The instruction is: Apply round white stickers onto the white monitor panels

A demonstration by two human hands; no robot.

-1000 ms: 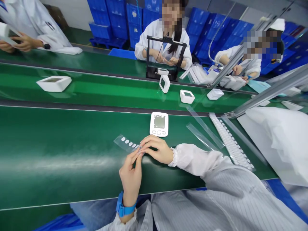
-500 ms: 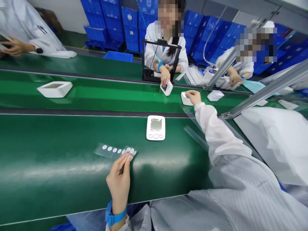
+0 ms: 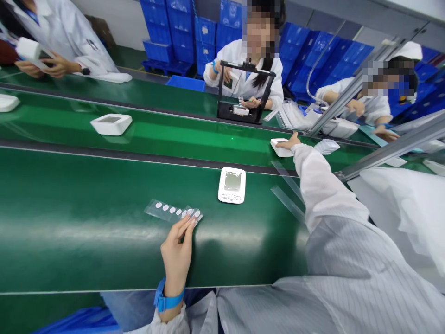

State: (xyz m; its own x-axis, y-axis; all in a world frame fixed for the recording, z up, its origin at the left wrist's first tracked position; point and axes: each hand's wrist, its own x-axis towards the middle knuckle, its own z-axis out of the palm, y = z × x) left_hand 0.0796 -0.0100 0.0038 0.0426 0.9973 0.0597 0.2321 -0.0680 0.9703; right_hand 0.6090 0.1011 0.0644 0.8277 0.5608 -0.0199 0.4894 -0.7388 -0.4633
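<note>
My left hand (image 3: 178,253) pinches the right end of a clear strip (image 3: 162,211) with a row of round white stickers, low over the green work surface. To the right of the strip, a white device (image 3: 232,186) with a grey screen and several buttons lies face up. My right arm reaches out to the green conveyor, where my right hand (image 3: 290,142) has its fingers on another white device (image 3: 281,148). The thumb and fingertips grip that device's upper side.
Two clear strips (image 3: 288,204) lie right of the near device. White devices (image 3: 111,124) sit on the conveyor (image 3: 194,139). Stacked white parts (image 3: 327,146) are beyond my right hand. A black frame (image 3: 219,99) stands before a person; a metal post (image 3: 385,144) slants at right.
The view has shifted left and down slightly. My right hand has changed its hold on the conveyor device. The person opposite has taken a device off the conveyor. My left hand still holds the strip.
</note>
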